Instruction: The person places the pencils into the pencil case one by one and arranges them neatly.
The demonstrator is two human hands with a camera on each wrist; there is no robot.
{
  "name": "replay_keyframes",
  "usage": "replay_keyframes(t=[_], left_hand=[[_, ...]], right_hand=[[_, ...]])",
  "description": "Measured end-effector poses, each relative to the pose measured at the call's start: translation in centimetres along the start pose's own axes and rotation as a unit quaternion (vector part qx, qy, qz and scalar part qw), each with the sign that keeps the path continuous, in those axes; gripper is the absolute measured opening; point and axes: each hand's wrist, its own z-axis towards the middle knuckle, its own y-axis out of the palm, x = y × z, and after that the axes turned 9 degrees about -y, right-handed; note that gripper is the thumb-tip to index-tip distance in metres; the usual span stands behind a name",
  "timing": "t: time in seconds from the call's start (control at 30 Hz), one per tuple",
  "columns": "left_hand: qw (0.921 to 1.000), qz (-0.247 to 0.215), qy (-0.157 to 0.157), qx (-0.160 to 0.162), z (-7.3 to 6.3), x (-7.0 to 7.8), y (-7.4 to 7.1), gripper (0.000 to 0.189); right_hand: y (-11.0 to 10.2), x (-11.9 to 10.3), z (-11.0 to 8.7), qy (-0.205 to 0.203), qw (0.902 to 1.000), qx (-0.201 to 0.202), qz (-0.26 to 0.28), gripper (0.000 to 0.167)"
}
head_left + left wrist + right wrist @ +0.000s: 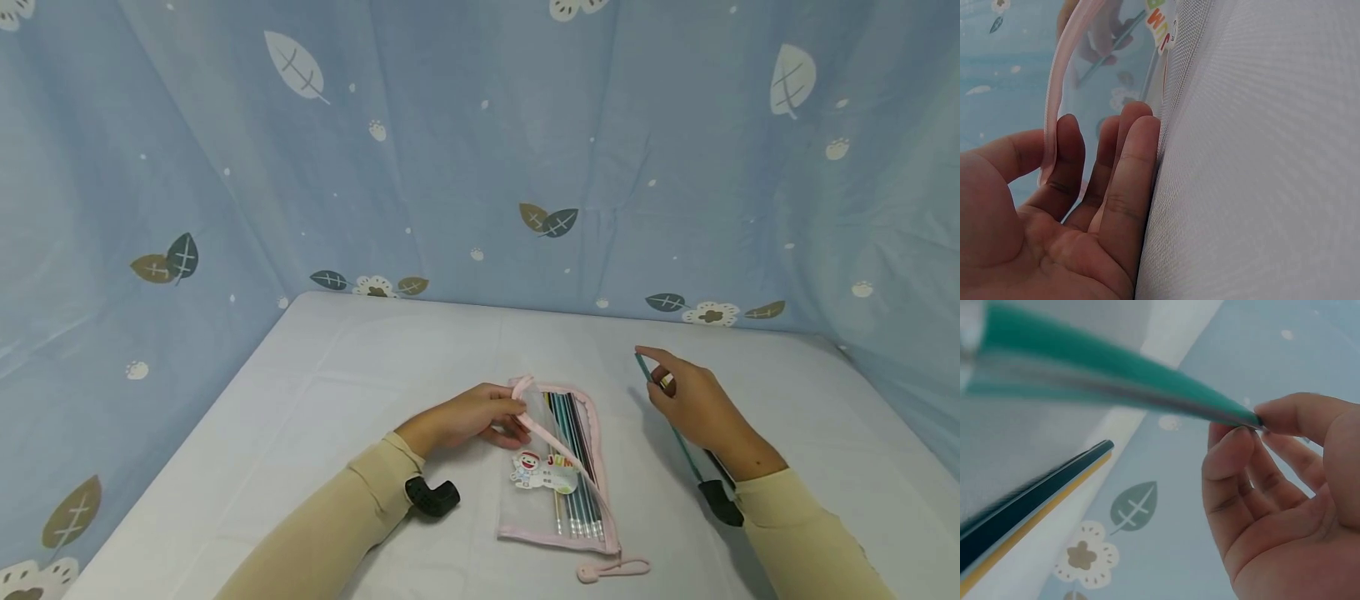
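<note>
My left hand (476,417) pinches the pink trim of a clear mesh pencil case (517,512) between thumb and forefinger, lifting that edge of its opening. In the left wrist view the pink trim (1059,69) stands up in the pinch, the other fingers resting along the mesh. Several pencils (579,437) lie side by side inside the case. To the right of it, my right hand (697,404) holds a green pencil (684,450) by one end, tilted. The right wrist view has the green pencil (1122,378) blurred and close, its tip between thumb and fingertips.
More pencils, dark green and yellow (1038,515), lie near the right hand, mostly hidden by it in the head view. A pink strap (615,569) trails from the case's near corner. White cloth (375,375) covers the table, with a blue leaf-print curtain (450,167) behind.
</note>
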Motion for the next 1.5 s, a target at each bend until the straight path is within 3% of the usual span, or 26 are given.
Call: replay_keyframes(t=[0.67,1.07,1.5], left_hand=[[1.0000,-0.001,-0.004,0.005,0.1,-0.1,0.1,0.022],[1.0000,-0.005,-0.005,0.007,0.2,-0.4,-0.1,0.022],[1.0000,-0.003,-0.002,0.009,0.0,-0.2,0.1,0.023]], right_hand=[[0.2,-0.6,-0.1,-0.038,0.9943,0.098,-0.013,0.060],[0.4,-1.0,-0.2,-0.051,0.9906,0.127,0.008,0.068],[0.4,-1.5,-0.1,-0.052,0.9843,0.164,0.039,0.067]])
